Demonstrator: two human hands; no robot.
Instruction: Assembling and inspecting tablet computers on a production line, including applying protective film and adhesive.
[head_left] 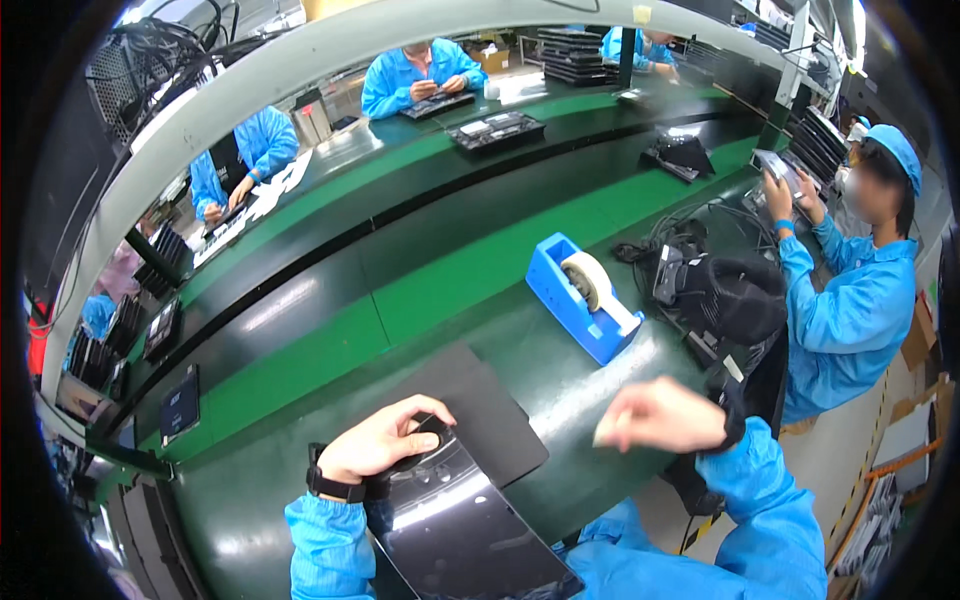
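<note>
My left hand [390, 440] grips the upper edge of a glossy black screen panel [460, 530], its thumb pressed on the face and the fingers curled over the edge. The panel is tilted toward me and mirrors the ceiling lights. A matt dark grey sheet [490, 410] lies flat on the bench beneath and beyond it. To the right, my right hand [665, 418] hangs over the bench front, slightly blurred, with its fingers curled together; anything between the fingertips is too small to make out. A blue tape dispenser [570, 310] with a cream tape roll [588, 280] stands beyond that hand.
Black cables and a dark bag [735, 295] crowd the right of the green bench [250, 480]. A co-worker [850, 290] at right holds a flat device. Across the conveyor [340, 270], others work on devices. A grey frame bar [240, 85] arches overhead.
</note>
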